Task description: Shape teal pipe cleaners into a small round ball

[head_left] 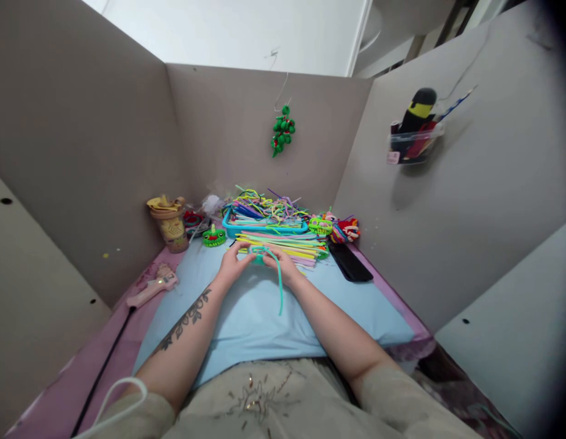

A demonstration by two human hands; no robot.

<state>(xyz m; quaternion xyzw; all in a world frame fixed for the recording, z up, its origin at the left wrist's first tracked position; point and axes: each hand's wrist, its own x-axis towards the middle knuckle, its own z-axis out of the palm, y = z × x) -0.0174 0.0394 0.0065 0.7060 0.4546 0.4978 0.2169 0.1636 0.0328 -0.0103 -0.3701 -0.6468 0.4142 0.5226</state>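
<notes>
One teal pipe cleaner [280, 285] is held between the two hands, bent into a small coil at the fingertips, its loose tail arching over the right hand and hanging toward the wearer. The left hand [236, 266] pinches the coil's near-left side between thumb and fingers; the right hand [285, 266] pinches the opposite side, its fingers partly hidden by the tail. Below both hands spreads a pale blue cloth [265, 329].

Just beyond the hands lies a row of straight pipe cleaners [283, 245] in yellow, pink and pale green, and behind it a blue tray [265, 231] heaped with tangled strands. Beyond the left hand, slightly left, sits a green fuzzy figure [214, 239]; farther left stands a tan cup [172, 233]. Left of that hand and nearer the wearer rests a pink glue gun [151, 291]. Right of the right hand lies a flat black object [351, 263], with a multicoloured bundle [346, 230] beyond it. High beyond both hands hangs a green ornament [283, 131].
</notes>
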